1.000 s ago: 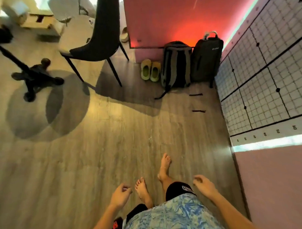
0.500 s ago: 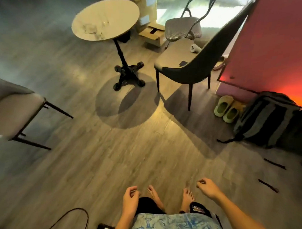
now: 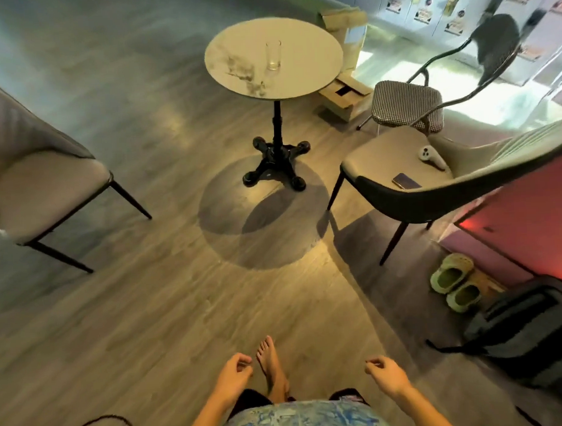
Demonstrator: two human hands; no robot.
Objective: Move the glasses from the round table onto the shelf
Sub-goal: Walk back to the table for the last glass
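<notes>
Both hands hang empty, low in view: the left hand (image 3: 229, 375) loosely curled, the right hand (image 3: 389, 374) likewise half-open with fingers bent, neither touching anything. Well ahead across bare floor stands the round table (image 3: 312, 42) on its black pedestal, and on its top a tall clear glass (image 3: 273, 55) stands upright near the middle. Beside it, fainter glinting shapes may be more glassware; I cannot tell. The glass looks light, rigid, smooth and breakable, so a firm wrap around its mid-body seems the safest hold. No shelf is in view.
</notes>
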